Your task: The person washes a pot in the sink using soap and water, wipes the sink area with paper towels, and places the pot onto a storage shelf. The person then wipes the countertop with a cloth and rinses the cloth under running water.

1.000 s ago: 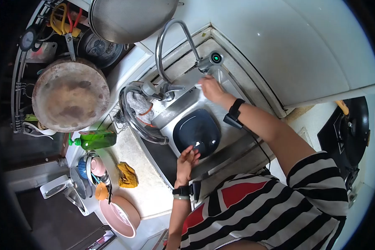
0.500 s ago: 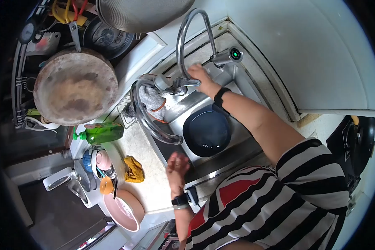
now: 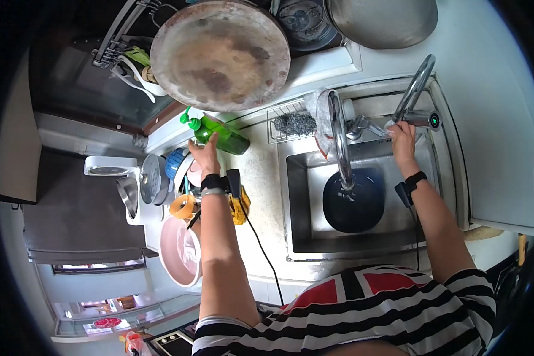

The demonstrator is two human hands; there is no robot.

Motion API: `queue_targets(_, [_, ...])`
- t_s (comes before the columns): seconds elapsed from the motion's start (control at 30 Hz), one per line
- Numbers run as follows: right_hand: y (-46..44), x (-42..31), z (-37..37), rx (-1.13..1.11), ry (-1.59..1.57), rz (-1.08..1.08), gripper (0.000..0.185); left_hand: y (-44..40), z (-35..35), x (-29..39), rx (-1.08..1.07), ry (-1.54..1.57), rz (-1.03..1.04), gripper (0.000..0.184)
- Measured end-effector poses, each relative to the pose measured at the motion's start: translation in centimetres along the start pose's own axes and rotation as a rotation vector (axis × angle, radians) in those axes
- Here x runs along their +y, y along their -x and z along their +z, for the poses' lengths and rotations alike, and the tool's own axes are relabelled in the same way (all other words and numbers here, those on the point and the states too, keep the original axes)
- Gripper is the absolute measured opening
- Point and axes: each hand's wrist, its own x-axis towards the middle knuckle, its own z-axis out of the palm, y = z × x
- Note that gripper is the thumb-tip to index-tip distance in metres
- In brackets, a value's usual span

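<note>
My left hand [image 3: 205, 155] is at the green soap bottle [image 3: 222, 135], its fingers spread beside the bottle's pump end. My right hand [image 3: 403, 137] is closed near the base of the curved faucet spout at the sink's back right, pinching something small and whitish that I cannot make out. In the metal sink [image 3: 304, 237] sits a dark square-rimmed basin [image 3: 353, 207] with some water in it. Above it arches the chrome faucet [image 3: 340, 139], its spout pointing down over the basin.
A wire rack with a dark scrubber [image 3: 295, 123] and a grey cloth [image 3: 320, 113] adjoin the sink. Left of it lie a yellow cloth [image 3: 240, 206], stacked bowls [image 3: 175, 164] and a pink tub [image 3: 180, 250]. A large round board [image 3: 219, 56] stands behind the bottle.
The view has swung left. My left hand has moved from beside the sink to the green bottle. My right hand stays behind the sink. The faucet spout now hangs over the basin.
</note>
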Motion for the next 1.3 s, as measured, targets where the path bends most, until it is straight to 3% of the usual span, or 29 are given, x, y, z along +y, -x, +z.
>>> queue_targets(0.1, [0.1,1.2,2.0,-0.020,-0.052,0.006,0.020,-2.2,0.9,-0.1,0.079,-0.238,-0.008,0.116])
queue_targets(0.2, [-0.7,0.7,3.5,-0.008,-0.098,-0.036,0.024,-3.4,1.6,0.1,0.125,-0.349,-0.006,0.113])
queue_targets(0.3, [-0.5,-0.3,4.6,-0.111,-0.148,-0.072,0.021,-3.5,2.2,1.3,0.056,-0.341,-0.150,0.110])
queue_targets(0.37, [-0.3,-1.6,3.2,-0.181,-0.246,0.012,0.021,-3.7,2.8,0.9,0.179,-0.432,-0.086,0.104])
queue_targets(0.43, [-0.1,-1.9,2.2,-0.308,-0.293,-0.047,0.024,-3.9,2.5,1.3,-0.053,-0.287,-0.022,0.099])
queue_targets(0.5, [-0.3,-2.2,1.4,-0.202,-0.183,-0.035,0.025,-4.3,2.3,1.5,-0.072,-0.314,0.057,0.097])
queue_targets(0.57, [-0.1,-1.7,1.7,-0.105,-0.078,-0.024,0.025,-4.7,2.1,2.3,0.066,-0.775,-0.012,0.100])
queue_targets(0.6, [-0.3,-0.5,2.2,-0.082,-0.054,-0.038,0.025,-4.9,1.3,2.9,-0.114,-0.607,-0.016,0.106])
queue_targets(0.7, [0.8,-0.1,2.7,-0.053,-0.074,-0.057,0.029,-3.7,0.4,4.0,-0.035,-0.683,-0.097,0.106])
queue_targets(0.73, [1.3,-0.4,3.1,-0.060,-0.079,-0.078,0.027,-2.7,-0.1,4.7,-0.052,-0.744,0.040,0.104])
queue_targets(0.77, [1.7,-0.5,3.3,-0.066,-0.085,-0.100,0.025,-2.4,-0.5,5.1,-0.055,-0.744,0.036,0.104])
queue_targets(0.83, [2.7,-1.0,2.8,-0.118,-0.093,-0.117,0.017,-2.0,-1.6,5.4,-0.241,-0.716,0.002,0.099])
queue_targets(0.9, [4.0,-2.7,2.0,-0.127,-0.438,0.137,0.013,-1.2,-2.1,5.5,-0.269,-0.773,-0.025,0.095])
queue_targets(0.97, [5.6,-4.2,1.3,-0.156,-0.478,0.275,0.014,2.0,-2.0,7.9,-0.273,-0.724,-0.010,0.088])
queue_targets(1.03, [8.1,-3.9,2.8,-0.284,-1.271,1.221,0.014,5.4,-2.1,9.2,-0.300,-0.631,-0.080,0.077])
queue_targets(1.07, [8.4,-5.1,1.0,-0.413,-1.440,1.329,0.015,6.8,-2.4,8.7,-0.308,-0.611,-0.038,0.074])
queue_targets(1.1, [9.2,-6.2,1.0,-0.358,-1.466,1.489,0.013,8.2,-2.7,8.3,-0.318,-0.589,0.006,0.071])
queue_targets(1.17, [10.7,-8.5,0.0,-0.465,-1.598,1.423,0.015,12.5,-2.7,9.5,-0.341,-0.432,0.039,0.056])
queue_targets(1.23, [9.7,-15.1,-3.6,-0.292,-1.598,1.181,0.020,15.7,-2.6,9.2,-0.362,-0.326,0.106,0.053])
queue_targets(1.27, [9.7,-16.7,-4.3,-0.418,-1.621,1.049,0.024,17.5,-2.2,10.0,-0.402,-0.305,0.128,0.054])
queue_targets(1.3, [9.8,-18.0,-4.9,-0.540,-1.636,0.913,0.027,20.1,-1.5,12.1,-0.395,-0.312,-0.060,0.055])
